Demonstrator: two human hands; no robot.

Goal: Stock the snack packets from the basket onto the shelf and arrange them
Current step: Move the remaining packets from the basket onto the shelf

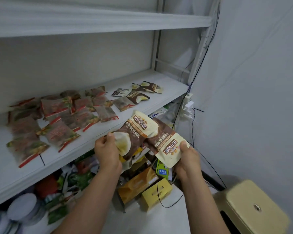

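My left hand [107, 152] grips a brown and cream snack packet [135, 130] by its lower end. My right hand [189, 159] pinches a second packet of the same kind [166, 146] at its cream end. Both packets overlap just in front of the white middle shelf [169, 97]. On that shelf lie several red-edged clear packets [57, 119] at the left and a few brown and cream packets [142, 93] at the right. The basket [123, 202] stands below my hands on the floor, with orange and yellow boxes [147, 188] in it.
An upper white shelf [98, 22] runs overhead. Under the middle shelf sit green packets [78, 179] and white lidded tubs [22, 208]. A cream stool [250, 208] stands at the lower right. Dark cables [193, 125] and a power strip [188, 105] hang by the right wall.
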